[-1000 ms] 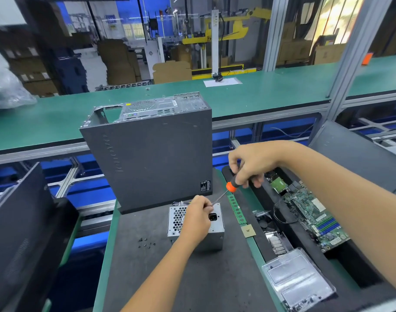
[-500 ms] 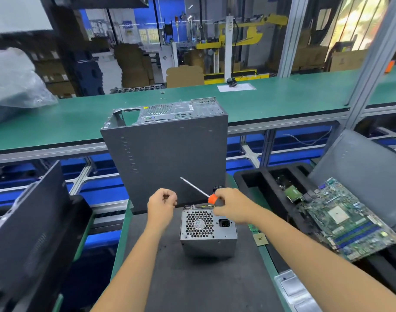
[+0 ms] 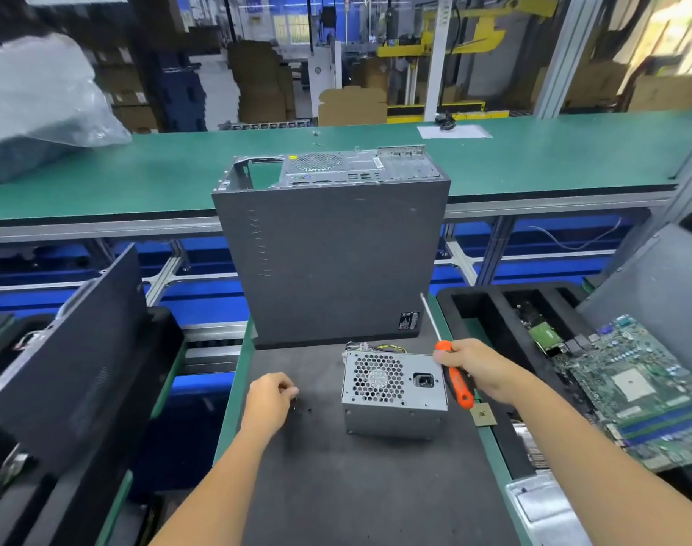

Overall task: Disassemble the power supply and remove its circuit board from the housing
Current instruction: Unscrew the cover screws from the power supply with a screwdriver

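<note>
The silver power supply [image 3: 393,392] stands on the dark mat [image 3: 356,486], its fan grille and power socket facing me. Wires show behind its top edge. My right hand [image 3: 482,368] is just right of the unit and grips an orange-handled screwdriver [image 3: 458,388]; the shaft points up and away, clear of the housing. My left hand [image 3: 269,400] is low over the mat, left of the unit. Its fingertips are pinched together on a small dark screw, beside a few loose screws [image 3: 309,409].
A grey computer case [image 3: 336,262] stands upright right behind the power supply. On the right, a black foam tray [image 3: 490,321] holds a green motherboard [image 3: 635,392], and a small chip [image 3: 483,414] lies at the mat's edge. Dark panels [image 3: 80,348] lean at the left.
My left hand dropped from near the unit's top to the mat on the left. My right hand drew the screwdriver back to the unit's right side, tip now up.
</note>
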A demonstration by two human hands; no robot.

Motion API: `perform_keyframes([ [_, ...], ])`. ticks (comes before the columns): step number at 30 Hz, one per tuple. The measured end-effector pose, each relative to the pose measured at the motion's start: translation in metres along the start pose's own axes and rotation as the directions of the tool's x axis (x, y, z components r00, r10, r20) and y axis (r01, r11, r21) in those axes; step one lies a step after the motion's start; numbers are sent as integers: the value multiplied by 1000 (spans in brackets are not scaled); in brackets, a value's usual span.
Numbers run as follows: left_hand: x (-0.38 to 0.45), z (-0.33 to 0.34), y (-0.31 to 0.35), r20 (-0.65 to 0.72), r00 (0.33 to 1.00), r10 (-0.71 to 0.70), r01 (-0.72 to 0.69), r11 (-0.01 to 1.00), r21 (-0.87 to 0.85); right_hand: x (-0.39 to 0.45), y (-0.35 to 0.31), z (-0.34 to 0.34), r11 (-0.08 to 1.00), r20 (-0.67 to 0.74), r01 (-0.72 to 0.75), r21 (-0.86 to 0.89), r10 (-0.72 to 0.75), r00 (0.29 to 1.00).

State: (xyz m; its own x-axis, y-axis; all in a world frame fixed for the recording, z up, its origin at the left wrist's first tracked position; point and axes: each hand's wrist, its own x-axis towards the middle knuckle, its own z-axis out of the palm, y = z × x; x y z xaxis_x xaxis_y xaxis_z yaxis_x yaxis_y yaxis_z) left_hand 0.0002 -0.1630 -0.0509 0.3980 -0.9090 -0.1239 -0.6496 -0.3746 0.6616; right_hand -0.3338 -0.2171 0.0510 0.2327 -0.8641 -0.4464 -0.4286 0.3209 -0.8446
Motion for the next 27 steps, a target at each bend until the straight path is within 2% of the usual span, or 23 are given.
perform_keyframes([
  [2,6,3,2,6,1000,-5,5,999,48,1,4,-1,985,39,-59,163,53,998],
  [4,12,7,8,27,1000,2,-5,996,90,6,9,0,966,44,-131,223,124,991],
  [7,17,14,13,56,998,-3,-5,989,146,18,23,8,972,-43,-232,-31,231,972],
  [10,19,21,14,100,995,-5,-16,977,214,26,32,18,941,-133,-267,-206,243,961],
  [14,21,29,16,150,989,4,-44,963,267,37,40,26,919,-195,-268,-289,217,957],
  [19,31,31,15,181,983,-8,-44,958,284,40,42,30,905,-158,-319,-280,285,945],
  [23,38,30,13,243,970,-17,-48,964,261,43,42,31,898,-144,-314,-309,283,948],
  [27,41,33,9,248,969,-14,-42,975,220,46,40,30,876,-125,-288,-388,259,958],
])
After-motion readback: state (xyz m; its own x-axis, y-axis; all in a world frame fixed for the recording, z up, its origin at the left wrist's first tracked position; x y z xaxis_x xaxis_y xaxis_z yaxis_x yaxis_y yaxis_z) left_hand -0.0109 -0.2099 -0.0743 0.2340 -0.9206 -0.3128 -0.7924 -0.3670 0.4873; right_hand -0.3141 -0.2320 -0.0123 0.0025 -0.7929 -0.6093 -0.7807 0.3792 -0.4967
